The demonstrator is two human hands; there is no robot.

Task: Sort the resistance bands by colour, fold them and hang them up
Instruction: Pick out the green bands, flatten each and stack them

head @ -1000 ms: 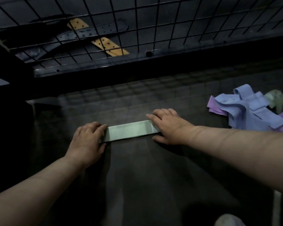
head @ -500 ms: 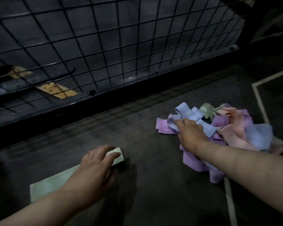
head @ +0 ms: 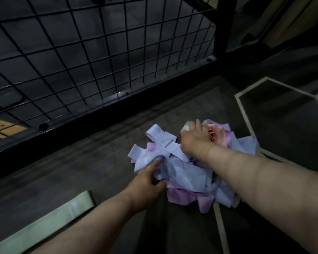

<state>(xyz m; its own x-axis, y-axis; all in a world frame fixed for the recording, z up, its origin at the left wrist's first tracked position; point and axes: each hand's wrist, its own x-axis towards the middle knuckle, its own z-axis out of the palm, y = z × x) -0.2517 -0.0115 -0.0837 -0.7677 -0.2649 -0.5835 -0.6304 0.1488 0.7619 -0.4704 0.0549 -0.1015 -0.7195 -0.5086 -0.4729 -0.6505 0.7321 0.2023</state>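
Resistance bands (head: 187, 176) in blue, lilac, pink and pale green lie in a loose, unsorted heap on the dark floor (head: 81, 171), close to the foot of a black wire mesh panel (head: 117, 95) that probably serves as the place to hang them. White lines (head: 246, 114) painted or taped on the floor run past the heap's far side. Well apart from the tangle, at the lower left, one green band (head: 50, 219) rests flat and straight, apparently set aside as the start of its own colour group. Both bare forearms stretch in from the bottom edge towards the heap. The left hand (head: 147, 184) rests at the near left edge with its fingers fairly straight on a blue band (head: 147, 156), seemingly steadying the pile so it does not drag along. The right hand (head: 194, 139) reaches across to the far top, where its fingers meet a pale green band (head: 186, 127), most likely sought as a match for the flat one; motion blur hides whether that grip has closed. Folding of the rest and all hanging appear not yet done
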